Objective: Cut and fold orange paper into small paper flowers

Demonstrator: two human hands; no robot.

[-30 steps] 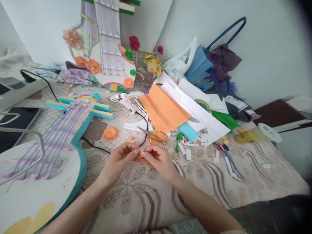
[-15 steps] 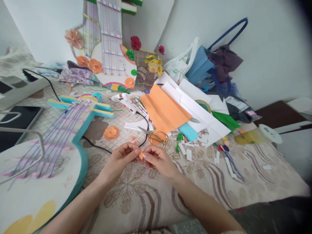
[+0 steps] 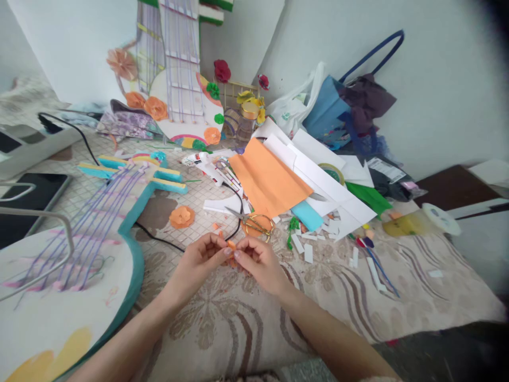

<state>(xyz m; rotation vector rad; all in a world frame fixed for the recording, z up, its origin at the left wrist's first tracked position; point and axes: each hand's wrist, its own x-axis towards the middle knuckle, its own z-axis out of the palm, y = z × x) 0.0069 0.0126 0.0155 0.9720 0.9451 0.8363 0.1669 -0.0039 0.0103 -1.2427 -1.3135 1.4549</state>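
Note:
My left hand (image 3: 203, 260) and my right hand (image 3: 260, 262) meet over the patterned tablecloth, each pinching a small orange paper piece (image 3: 231, 245) between thumb and fingers. Most of that piece is hidden by my fingertips. Just beyond my hands lie gold-handled scissors (image 3: 260, 225) over a round orange paper shape, with small orange scraps (image 3: 216, 227) near my left fingers. To the left of them an orange paper flower (image 3: 182, 217) rests flat on the table.
At left is a guitar-shaped craft (image 3: 79, 239) with purple strings. A glue gun (image 3: 210, 168) with a black cord, an orange sheet (image 3: 270, 180), white sheets (image 3: 334, 193) and white scraps (image 3: 308, 253) lie beyond my hands. Bags (image 3: 330, 106) stand behind.
The orange piece has shifted slightly between my fingertips, and less of it shows below them. Both hands stay in nearly the same place.

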